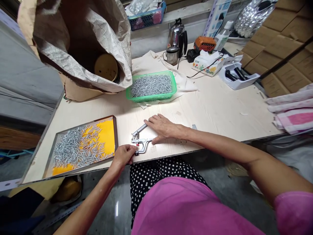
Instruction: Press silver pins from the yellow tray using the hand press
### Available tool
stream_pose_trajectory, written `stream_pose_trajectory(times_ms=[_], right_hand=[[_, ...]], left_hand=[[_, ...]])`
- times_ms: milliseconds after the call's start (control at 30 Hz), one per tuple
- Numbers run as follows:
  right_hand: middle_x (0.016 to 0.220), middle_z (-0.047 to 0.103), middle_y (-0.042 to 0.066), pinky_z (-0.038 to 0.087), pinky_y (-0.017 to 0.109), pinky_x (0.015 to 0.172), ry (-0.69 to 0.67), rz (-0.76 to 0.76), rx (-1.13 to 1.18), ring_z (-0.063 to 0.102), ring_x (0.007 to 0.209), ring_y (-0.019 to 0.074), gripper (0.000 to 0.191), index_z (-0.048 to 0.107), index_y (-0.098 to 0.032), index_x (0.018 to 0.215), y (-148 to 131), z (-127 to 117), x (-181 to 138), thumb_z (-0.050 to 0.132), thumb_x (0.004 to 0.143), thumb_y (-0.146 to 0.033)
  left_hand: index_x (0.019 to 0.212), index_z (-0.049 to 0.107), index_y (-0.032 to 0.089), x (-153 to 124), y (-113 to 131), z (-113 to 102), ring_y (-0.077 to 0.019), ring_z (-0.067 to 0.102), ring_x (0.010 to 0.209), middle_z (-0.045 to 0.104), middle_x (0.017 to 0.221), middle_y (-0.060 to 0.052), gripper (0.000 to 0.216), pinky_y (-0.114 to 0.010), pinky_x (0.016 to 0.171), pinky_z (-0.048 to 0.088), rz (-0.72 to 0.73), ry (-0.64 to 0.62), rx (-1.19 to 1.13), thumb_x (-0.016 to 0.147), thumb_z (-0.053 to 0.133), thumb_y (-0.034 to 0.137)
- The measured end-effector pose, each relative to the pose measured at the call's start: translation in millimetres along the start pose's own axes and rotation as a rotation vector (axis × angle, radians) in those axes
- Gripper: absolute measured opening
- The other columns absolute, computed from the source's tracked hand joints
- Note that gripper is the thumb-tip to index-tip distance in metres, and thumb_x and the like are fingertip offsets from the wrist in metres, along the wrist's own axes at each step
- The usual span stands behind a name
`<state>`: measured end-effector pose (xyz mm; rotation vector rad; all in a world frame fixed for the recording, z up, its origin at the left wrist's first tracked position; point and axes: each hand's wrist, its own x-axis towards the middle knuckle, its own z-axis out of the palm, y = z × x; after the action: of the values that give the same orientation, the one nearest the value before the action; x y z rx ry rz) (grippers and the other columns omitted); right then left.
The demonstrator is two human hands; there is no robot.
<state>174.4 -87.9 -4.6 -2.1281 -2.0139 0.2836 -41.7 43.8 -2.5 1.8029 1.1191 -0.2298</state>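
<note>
A small silver hand press [144, 141] with a long lever, a spring and a red part lies near the table's front edge. My right hand [165, 127] rests over the end of its lever, fingers across the lever and thumb by the frame. At the press's lower jaw, my left hand [124, 154] is closed in a pinch; whatever its fingertips hold is too small to make out. Left of that hand is a shallow tray [116, 135] with a yellow bottom, holding many small silver metal pins [73, 147]. Behind the press, a green plastic basket [173, 85] is filled with similar pins.
A large open woven sack [112, 36] stands at the back left. Along the back are a metal kettle [176, 34], a cup [172, 55], an orange battery [204, 43], a tissue pack [207, 63] and a white tray [241, 83]. Cardboard boxes [281, 42] are stacked right.
</note>
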Motion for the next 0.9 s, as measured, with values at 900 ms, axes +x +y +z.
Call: stream_pose_trajectory(times_ms=[900], right_hand=[[0.112, 0.062, 0.018, 0.042, 0.039, 0.083, -0.092, 0.149, -0.073, 0.052, 0.104, 0.0315, 0.055, 0.066, -0.009, 0.107, -17, -6, -14, 0.079, 0.077, -0.054]], left_hand=[[0.071, 0.067, 0.019, -13, -3, 5, -0.0171, 0.059, 0.055, 0.063, 0.063, -0.003, 0.034, -0.027, 0.055, 0.045, 0.203, 0.173, 0.293, 0.085, 0.058, 0.049]])
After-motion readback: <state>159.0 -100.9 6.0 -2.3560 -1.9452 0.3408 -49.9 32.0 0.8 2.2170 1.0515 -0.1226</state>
